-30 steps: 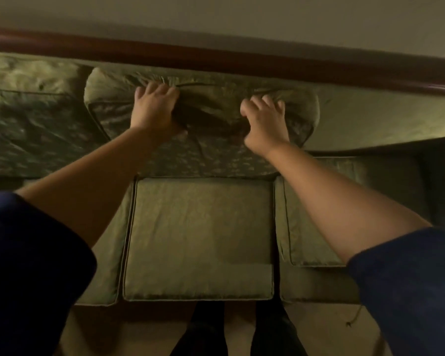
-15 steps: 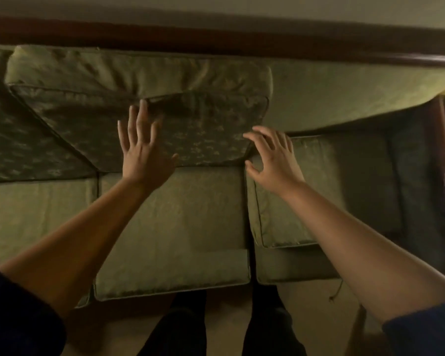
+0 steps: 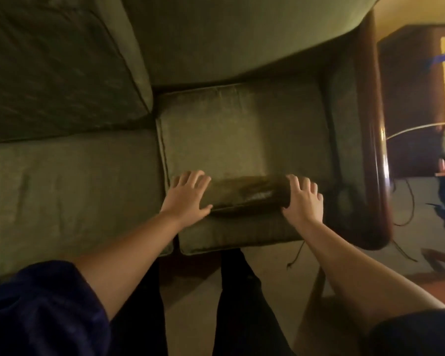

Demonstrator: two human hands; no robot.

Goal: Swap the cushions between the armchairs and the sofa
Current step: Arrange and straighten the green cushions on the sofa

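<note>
Both hands are spread flat, the left hand (image 3: 188,196) and right hand (image 3: 303,199) pressing the ends of a small dark cushion (image 3: 247,192) on the sofa's right seat cushion (image 3: 242,129). To lift it well, curl fingers under both ends together.

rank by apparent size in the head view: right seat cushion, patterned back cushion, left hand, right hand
1. patterned back cushion, cut off by the frame
2. right seat cushion
3. left hand and right hand, which look alike
</note>
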